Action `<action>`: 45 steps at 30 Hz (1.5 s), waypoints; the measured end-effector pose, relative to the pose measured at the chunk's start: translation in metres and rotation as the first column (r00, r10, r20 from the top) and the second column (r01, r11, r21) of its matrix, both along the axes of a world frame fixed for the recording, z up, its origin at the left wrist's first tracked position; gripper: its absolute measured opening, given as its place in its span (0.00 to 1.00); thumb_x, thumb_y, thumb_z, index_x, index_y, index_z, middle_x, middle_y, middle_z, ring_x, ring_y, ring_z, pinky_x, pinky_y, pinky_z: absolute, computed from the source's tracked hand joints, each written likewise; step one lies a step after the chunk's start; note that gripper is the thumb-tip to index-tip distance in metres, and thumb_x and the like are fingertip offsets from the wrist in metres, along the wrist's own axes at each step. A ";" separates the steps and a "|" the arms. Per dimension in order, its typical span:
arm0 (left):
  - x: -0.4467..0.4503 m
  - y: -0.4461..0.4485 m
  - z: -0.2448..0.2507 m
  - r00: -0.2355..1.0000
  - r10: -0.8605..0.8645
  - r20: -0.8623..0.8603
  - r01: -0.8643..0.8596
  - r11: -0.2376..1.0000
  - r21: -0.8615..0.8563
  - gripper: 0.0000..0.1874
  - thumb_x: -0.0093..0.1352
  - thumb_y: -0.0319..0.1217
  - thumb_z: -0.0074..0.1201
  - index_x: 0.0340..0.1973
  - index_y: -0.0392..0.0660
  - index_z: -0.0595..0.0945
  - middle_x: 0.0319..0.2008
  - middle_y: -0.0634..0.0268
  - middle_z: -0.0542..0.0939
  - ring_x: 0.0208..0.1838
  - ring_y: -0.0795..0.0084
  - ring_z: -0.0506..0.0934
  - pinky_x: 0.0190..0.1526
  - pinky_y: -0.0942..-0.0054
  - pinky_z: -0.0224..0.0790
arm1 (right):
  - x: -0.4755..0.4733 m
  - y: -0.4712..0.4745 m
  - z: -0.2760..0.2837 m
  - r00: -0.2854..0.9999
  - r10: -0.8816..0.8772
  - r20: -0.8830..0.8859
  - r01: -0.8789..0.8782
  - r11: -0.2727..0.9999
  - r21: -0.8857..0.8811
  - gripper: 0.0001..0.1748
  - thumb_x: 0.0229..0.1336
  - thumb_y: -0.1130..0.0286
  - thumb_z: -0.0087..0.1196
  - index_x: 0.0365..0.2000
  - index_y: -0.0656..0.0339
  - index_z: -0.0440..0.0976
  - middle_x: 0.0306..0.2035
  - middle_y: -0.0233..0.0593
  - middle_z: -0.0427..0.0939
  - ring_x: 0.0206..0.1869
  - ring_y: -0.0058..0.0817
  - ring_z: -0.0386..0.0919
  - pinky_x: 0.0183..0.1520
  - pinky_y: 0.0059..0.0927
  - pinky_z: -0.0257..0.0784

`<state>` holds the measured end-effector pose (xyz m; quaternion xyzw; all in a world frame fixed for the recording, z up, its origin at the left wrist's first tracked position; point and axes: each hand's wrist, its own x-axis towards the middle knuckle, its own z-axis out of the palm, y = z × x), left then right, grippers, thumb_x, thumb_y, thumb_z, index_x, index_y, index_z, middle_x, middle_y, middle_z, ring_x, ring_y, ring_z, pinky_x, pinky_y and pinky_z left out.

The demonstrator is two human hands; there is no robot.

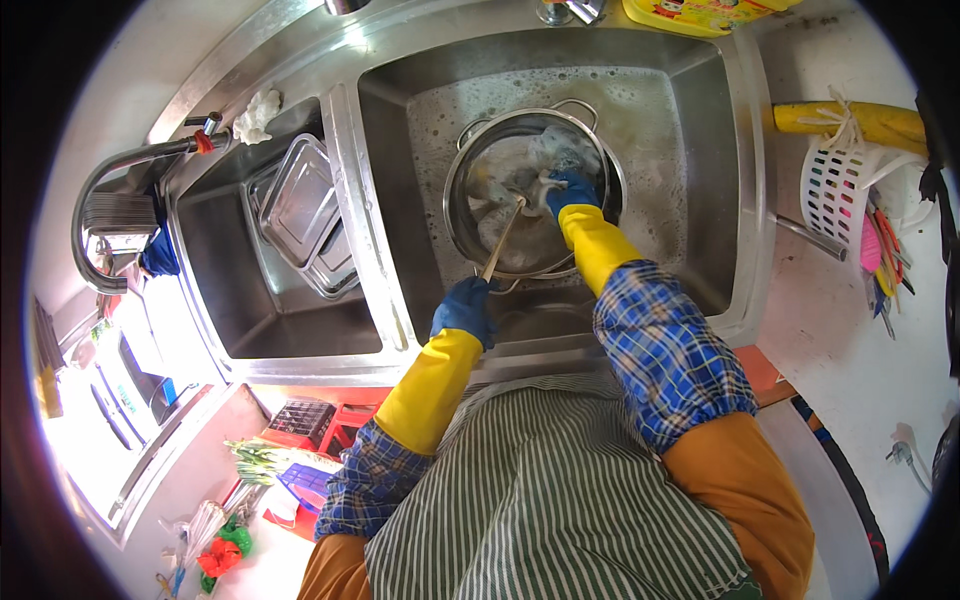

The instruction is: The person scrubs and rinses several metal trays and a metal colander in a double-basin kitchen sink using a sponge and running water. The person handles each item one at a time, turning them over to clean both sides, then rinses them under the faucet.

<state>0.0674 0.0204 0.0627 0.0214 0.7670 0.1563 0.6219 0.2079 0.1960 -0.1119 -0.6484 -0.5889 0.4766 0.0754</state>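
Both hands wear blue and yellow rubber gloves. My left hand (465, 309) grips the handle of a long utensil (504, 241), whose far end reaches into a round steel pot (455, 217) of cloudy, soapy water. Over the pot's right part, my right hand (573, 192) is closed on a wet, whitish cloth (555, 154), partly under the water. The pot has wire loop handles and stands in the large basin of a steel sink (705, 172), among suds. A second round rim shows just behind the pot's right side. What the utensil's end looks like is hidden.
Steel trays (300, 202) lean in the left basin, with a curved faucet (112, 161) beside it. A crumpled white wad (257, 117) lies on the ledge. A yellow container (675, 16) stands at the back. On the right hangs a white perforated basket (831, 191) near a yellow pipe (892, 126).
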 end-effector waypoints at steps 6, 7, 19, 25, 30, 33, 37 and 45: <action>0.000 0.002 -0.039 0.853 -0.434 -0.290 0.500 0.839 0.217 0.16 0.73 0.38 0.44 0.52 0.48 0.79 0.28 0.57 0.81 0.23 0.66 0.80 0.27 0.68 0.76 | 0.002 -0.077 0.098 0.785 0.249 -0.566 -0.069 0.945 0.321 0.18 0.51 0.72 0.61 0.45 0.53 0.80 0.40 0.48 0.82 0.42 0.46 0.81 0.49 0.38 0.76; -0.001 0.007 -0.039 0.799 -0.517 -0.306 0.588 0.777 0.223 0.17 0.73 0.38 0.44 0.53 0.48 0.79 0.30 0.57 0.82 0.25 0.65 0.81 0.29 0.68 0.77 | -0.001 -0.082 0.107 0.814 0.403 -0.417 -0.184 0.862 0.473 0.18 0.50 0.71 0.62 0.45 0.52 0.80 0.39 0.48 0.82 0.41 0.48 0.81 0.48 0.40 0.76; -0.029 -0.012 0.027 0.993 -0.024 0.111 0.005 0.986 0.168 0.17 0.75 0.39 0.40 0.47 0.52 0.85 0.12 0.67 0.68 0.10 0.75 0.64 0.13 0.74 0.57 | 0.005 0.003 -0.043 0.824 0.512 0.244 -0.544 0.834 0.088 0.18 0.57 0.70 0.58 0.50 0.54 0.78 0.48 0.41 0.82 0.47 0.40 0.81 0.52 0.35 0.74; -0.030 0.000 0.034 0.991 0.019 0.133 -0.042 0.984 0.172 0.19 0.76 0.39 0.38 0.51 0.47 0.83 0.11 0.72 0.63 0.10 0.80 0.60 0.12 0.80 0.52 | -0.005 -0.045 0.085 0.937 0.280 -0.208 -0.217 0.935 0.280 0.33 0.53 0.69 0.63 0.61 0.52 0.67 0.55 0.50 0.76 0.52 0.42 0.79 0.57 0.35 0.73; -0.039 0.006 0.044 0.841 0.041 0.539 -0.171 0.966 0.193 0.21 0.77 0.43 0.39 0.58 0.46 0.77 0.10 0.74 0.61 0.09 0.81 0.56 0.12 0.81 0.49 | -0.012 -0.032 0.113 0.976 0.191 0.104 -0.213 0.937 0.276 0.30 0.53 0.66 0.65 0.57 0.47 0.70 0.50 0.48 0.78 0.52 0.45 0.78 0.57 0.42 0.73; -0.062 0.001 0.045 0.610 0.011 0.792 -0.233 0.958 0.166 0.24 0.77 0.46 0.40 0.63 0.48 0.73 0.10 0.73 0.62 0.09 0.80 0.57 0.11 0.81 0.50 | 0.000 -0.015 0.099 0.925 0.319 0.205 -0.377 0.829 0.413 0.21 0.52 0.64 0.64 0.49 0.49 0.76 0.49 0.46 0.79 0.50 0.45 0.78 0.54 0.45 0.73; -0.068 -0.012 0.033 0.866 -0.348 0.358 0.303 0.936 0.178 0.26 0.77 0.47 0.39 0.67 0.52 0.67 0.13 0.67 0.69 0.10 0.76 0.64 0.13 0.76 0.59 | 0.013 -0.004 0.083 0.745 0.518 0.421 -0.648 0.711 0.272 0.16 0.51 0.63 0.59 0.42 0.53 0.80 0.48 0.48 0.79 0.47 0.48 0.79 0.51 0.47 0.73; -0.039 -0.007 0.017 0.691 -0.688 -0.222 0.723 0.655 0.221 0.22 0.75 0.43 0.44 0.64 0.59 0.70 0.35 0.63 0.80 0.24 0.73 0.80 0.23 0.74 0.73 | 0.023 0.002 0.068 0.895 0.409 0.178 -0.445 0.808 0.386 0.16 0.59 0.60 0.54 0.35 0.63 0.81 0.36 0.52 0.82 0.40 0.50 0.80 0.46 0.40 0.74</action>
